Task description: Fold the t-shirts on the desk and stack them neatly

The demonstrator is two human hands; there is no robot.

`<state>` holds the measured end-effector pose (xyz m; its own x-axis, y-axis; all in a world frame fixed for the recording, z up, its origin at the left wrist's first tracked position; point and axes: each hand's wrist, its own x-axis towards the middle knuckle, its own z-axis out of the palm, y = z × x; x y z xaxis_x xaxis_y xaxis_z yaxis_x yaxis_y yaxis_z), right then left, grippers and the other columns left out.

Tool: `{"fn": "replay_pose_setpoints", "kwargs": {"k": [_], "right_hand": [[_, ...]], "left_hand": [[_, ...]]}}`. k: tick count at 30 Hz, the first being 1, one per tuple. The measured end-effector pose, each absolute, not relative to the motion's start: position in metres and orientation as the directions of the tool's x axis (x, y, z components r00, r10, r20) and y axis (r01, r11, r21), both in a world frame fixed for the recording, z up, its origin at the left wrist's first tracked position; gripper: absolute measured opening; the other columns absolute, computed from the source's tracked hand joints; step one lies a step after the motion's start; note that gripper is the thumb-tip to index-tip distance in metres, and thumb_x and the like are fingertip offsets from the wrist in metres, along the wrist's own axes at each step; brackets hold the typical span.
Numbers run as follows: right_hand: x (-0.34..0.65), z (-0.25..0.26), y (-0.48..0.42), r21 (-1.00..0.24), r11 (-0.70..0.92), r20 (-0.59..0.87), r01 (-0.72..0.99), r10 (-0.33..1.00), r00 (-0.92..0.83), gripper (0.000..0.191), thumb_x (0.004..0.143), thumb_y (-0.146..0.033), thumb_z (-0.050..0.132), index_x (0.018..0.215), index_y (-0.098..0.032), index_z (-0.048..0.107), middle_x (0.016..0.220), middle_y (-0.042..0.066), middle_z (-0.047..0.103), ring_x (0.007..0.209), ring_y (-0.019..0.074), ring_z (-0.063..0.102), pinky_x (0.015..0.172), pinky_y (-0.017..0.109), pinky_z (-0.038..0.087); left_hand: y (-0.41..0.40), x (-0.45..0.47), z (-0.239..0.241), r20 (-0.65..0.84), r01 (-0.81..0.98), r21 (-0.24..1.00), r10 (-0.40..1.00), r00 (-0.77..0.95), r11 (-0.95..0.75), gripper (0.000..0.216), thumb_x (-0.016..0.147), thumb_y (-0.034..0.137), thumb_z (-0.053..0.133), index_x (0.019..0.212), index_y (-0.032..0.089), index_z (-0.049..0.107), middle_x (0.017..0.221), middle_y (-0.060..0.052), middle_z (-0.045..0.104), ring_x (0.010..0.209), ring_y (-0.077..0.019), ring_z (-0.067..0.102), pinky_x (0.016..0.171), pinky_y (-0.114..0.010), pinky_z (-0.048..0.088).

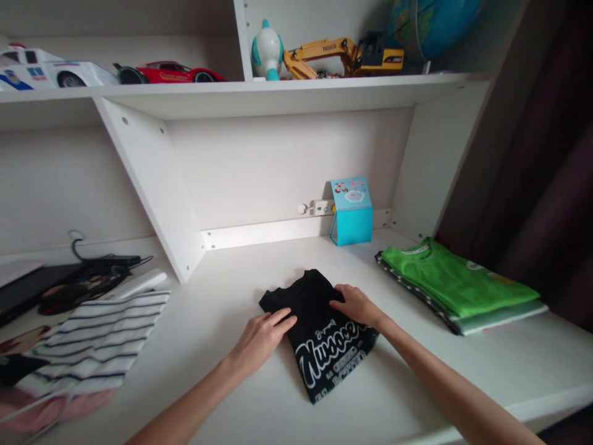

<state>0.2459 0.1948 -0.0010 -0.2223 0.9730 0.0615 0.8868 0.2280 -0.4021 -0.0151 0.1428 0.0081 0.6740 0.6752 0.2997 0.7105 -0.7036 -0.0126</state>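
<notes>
Where the worktop (241,259) reaches its nine o'clock edge, a striped garment (99,340) is laid flat, with a dark laptop (32,287) and cables seen behind it at ten o'clock. Toward the middle, the left hand (262,337) is rested palm down on the near-left edge of a folded black T-shirt (324,337), its fingers (282,318) held loosely together and flat, nothing being pinched. The shirt's white lettering is turned toward six o'clock. The right hand (356,305) is pressed on the shirt's right side, fingers likewise flat and close together. At twelve o'clock a small blue box (352,213) is stood against the back wall. At three o'clock, well apart, a stack topped by a green shirt (451,281) is placed.
</notes>
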Motion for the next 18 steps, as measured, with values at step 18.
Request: {"fn": "replay_pose_setpoints", "kwargs": {"k": [18], "right_hand": [[0.509,0.095,0.211,-0.538,0.201,0.532,0.818,0.835,0.145,0.043,0.077,-0.026,0.061,0.117,-0.015,0.053,0.111,0.012,0.061,0.102,0.021,0.058,0.082,0.025,0.043]], "left_hand": [[0.221,0.22,0.084,0.567,0.437,0.218,0.477,0.671,-0.873,0.04,0.087,0.006,0.035,0.121,0.017,0.053,0.146,-0.012,0.024,0.13,-0.0258,0.031,0.106,-0.035,0.033]]}}
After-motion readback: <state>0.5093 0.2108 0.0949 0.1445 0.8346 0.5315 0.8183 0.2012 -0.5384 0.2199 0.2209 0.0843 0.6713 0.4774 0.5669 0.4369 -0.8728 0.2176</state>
